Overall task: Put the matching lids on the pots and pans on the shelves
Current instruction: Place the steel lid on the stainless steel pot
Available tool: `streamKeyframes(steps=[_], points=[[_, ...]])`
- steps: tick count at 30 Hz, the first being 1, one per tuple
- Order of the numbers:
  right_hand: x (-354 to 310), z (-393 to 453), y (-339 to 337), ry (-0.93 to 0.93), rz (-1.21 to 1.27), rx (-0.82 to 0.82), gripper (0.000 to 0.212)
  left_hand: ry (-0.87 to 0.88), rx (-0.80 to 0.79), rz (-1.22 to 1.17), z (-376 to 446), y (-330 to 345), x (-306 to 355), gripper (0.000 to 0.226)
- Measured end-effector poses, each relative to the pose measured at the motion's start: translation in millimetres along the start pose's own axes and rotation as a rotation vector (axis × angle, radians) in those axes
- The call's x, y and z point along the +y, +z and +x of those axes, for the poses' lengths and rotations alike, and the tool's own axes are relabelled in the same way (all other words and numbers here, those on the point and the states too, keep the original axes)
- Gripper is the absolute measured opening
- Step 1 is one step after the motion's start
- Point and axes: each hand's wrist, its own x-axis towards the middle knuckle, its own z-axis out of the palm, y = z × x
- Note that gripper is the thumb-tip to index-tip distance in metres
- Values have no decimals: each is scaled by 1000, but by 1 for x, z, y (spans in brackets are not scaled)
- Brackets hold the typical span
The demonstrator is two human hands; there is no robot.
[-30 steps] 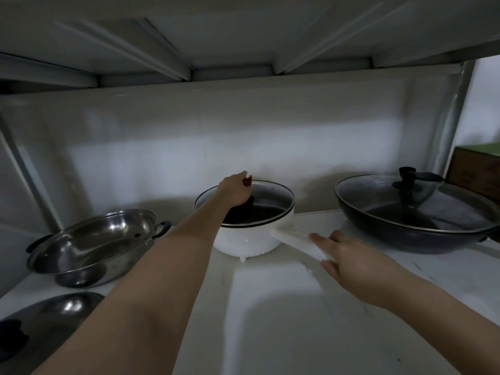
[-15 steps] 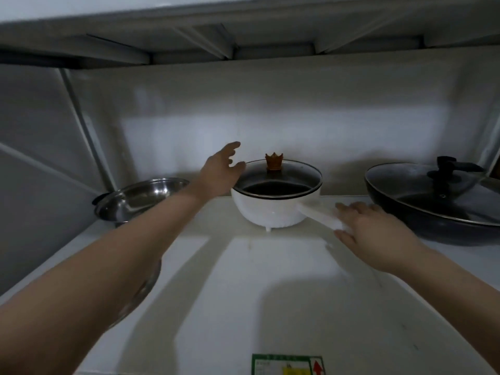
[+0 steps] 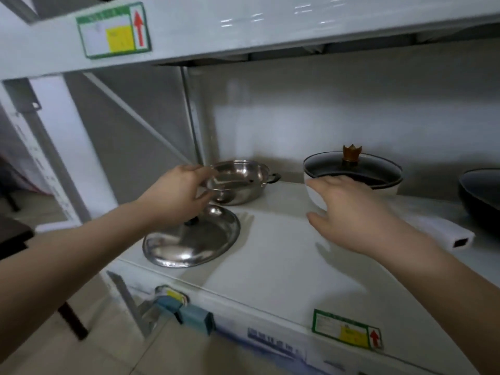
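An open steel pot stands at the back left of the shelf. Its steel lid lies flat in front of it, black knob up. My left hand hovers just above that knob, fingers curled and apart, holding nothing. To the right sits a white pot under a glass lid with a brown crown knob. My right hand is spread open in front of the white pot, off its white handle. A black wok shows at the right edge.
The upper shelf beam with a green label runs overhead. A white upright and a diagonal brace stand at the left. A blue clip sticks out from the shelf's front edge. Tiled floor lies below.
My left hand left the glass lid's crown knob and swung left to above the steel lid. My right hand came off the white pot's handle. The view pulled back and down.
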Motion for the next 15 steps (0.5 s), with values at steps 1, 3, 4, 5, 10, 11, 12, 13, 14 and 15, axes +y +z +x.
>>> streamKeyframes(steps=[1,3,4,5,10,11,12,13,14,15], points=[[-9,3,2,-15,14,-4,50,-21,-6,11,-10,-2,-8,44],[-27,9,5,-43,41,-19,53,-61,-29,39,-28,-8,-24,47],[-37,12,6,-54,51,-30,54,-77,-36,48,-36,-9,-33,48],[-46,15,8,-65,57,-38,55,-84,-36,54,-44,-10,-41,49],[-82,33,13,-110,54,-35,48,-113,-28,42,-59,0,-76,48],[-86,36,15,-109,44,-38,48,-110,-26,31,-56,5,-82,48],[-90,39,17,-108,32,-41,48,-102,-24,19,-53,9,-86,48],[-92,42,21,-101,25,-46,50,-95,-24,7,-49,13,-90,48],[-94,45,25,-91,24,-49,53,-87,-19,-5,-45,18,-94,49],[-95,49,30,-77,25,-48,56,-78,-14,-16,-40,23,-98,50]])
